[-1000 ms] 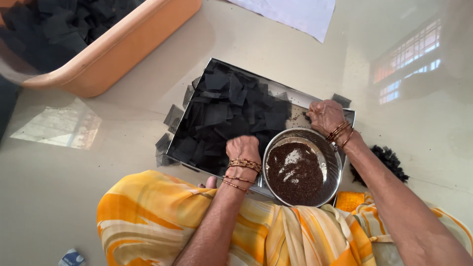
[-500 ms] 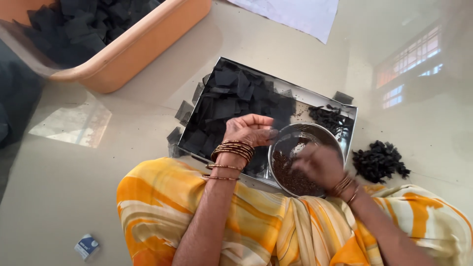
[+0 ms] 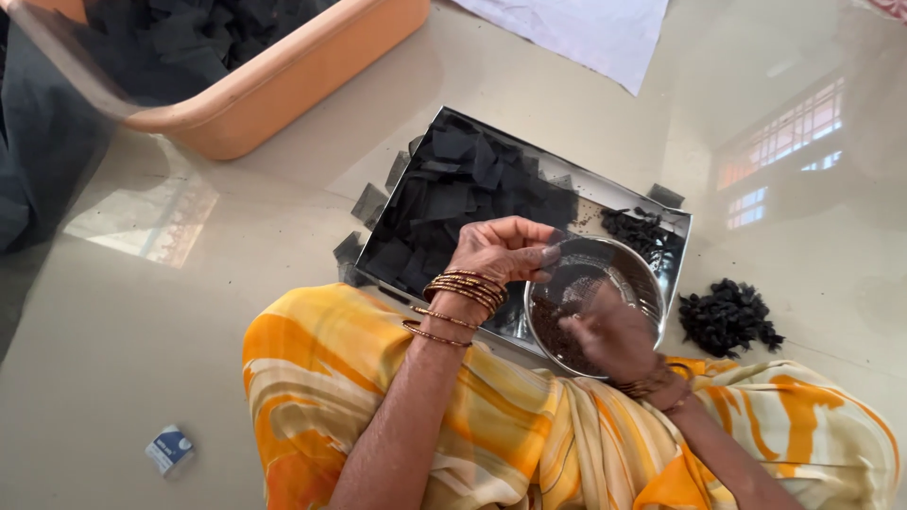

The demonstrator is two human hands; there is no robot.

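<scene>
A steel tray (image 3: 619,192) on the floor holds a heap of black square pieces (image 3: 463,189). At its near right corner stands a round steel bowl (image 3: 642,274) with dark brown granular stuff (image 3: 557,326) in it. My left hand (image 3: 501,250), bangles on the wrist, hovers at the bowl's left rim with its fingers curled around what looks like a thin black piece. My right hand (image 3: 614,331) is blurred and reaches down into the bowl over the brown stuff. Whether it holds any I cannot tell.
A small pile of black rolled bits (image 3: 727,316) lies on the floor right of the tray, and more lie in the tray's far right corner (image 3: 638,229). An orange tub (image 3: 312,71) of black pieces stands at the back left. A white cloth (image 3: 586,33) lies behind, and a small blue-white packet (image 3: 170,449) at the near left.
My left hand has lifted off the black squares and come toward the bowl's rim. My right hand has left the bowl's far rim and gone down into the bowl.
</scene>
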